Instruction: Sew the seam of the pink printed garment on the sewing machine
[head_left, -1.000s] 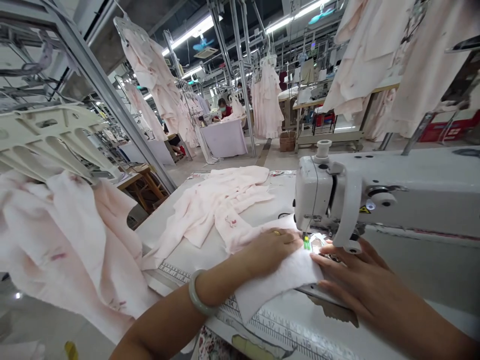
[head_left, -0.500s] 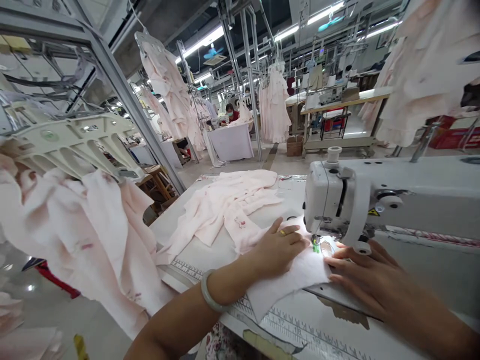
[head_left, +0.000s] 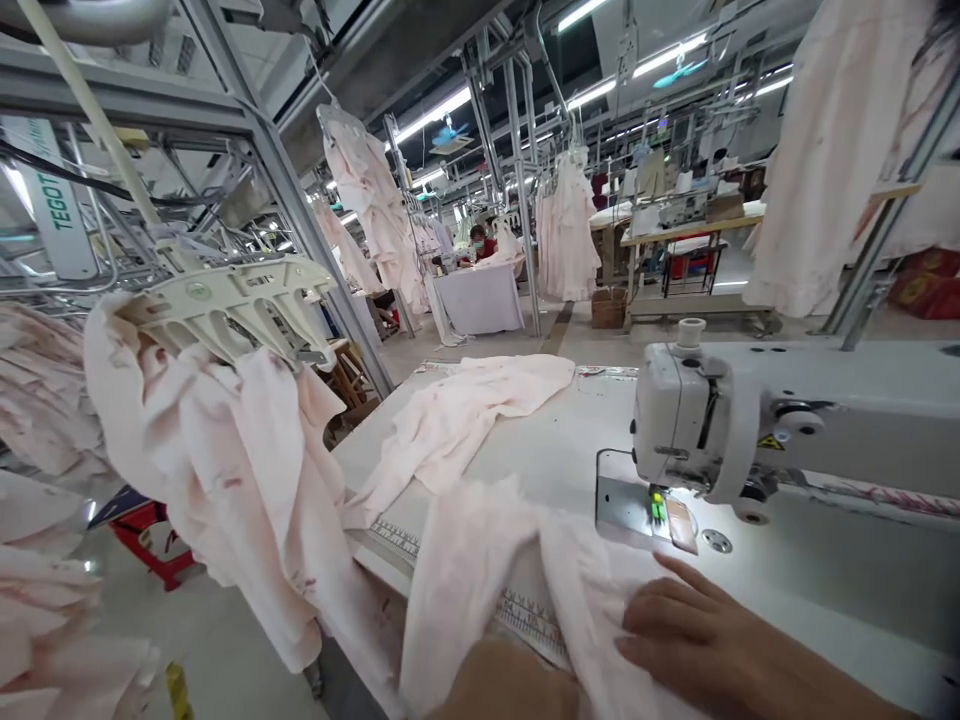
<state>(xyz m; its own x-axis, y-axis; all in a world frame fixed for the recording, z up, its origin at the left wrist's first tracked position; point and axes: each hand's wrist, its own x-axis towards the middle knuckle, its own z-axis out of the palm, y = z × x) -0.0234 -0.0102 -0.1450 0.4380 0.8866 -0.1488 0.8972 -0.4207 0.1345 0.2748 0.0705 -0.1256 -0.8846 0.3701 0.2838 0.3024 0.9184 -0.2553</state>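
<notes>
- The pale pink cloth [head_left: 480, 530] looks soft, thin and rumpled, with a ragged-looking, slightly blurred upper edge.
- It lies over the front of the white table [head_left: 570, 430], partly covering the printed ruler [head_left: 529, 612], and reaches to just in front of the metal plate [head_left: 619, 503] of the sewing machine [head_left: 682, 410].
- It bends like an arch: the left length runs lengthwise from the table's middle towards the person; the right length slants from there down towards the right.
- The person's right hand [head_left: 697, 630] rests on the right length, fingers bent, forefinger pointing towards the plate; whether it pinches the cloth cannot be told.
- The left hand [head_left: 502, 685] is a blur between the two lengths; its grip cannot be told.
</notes>
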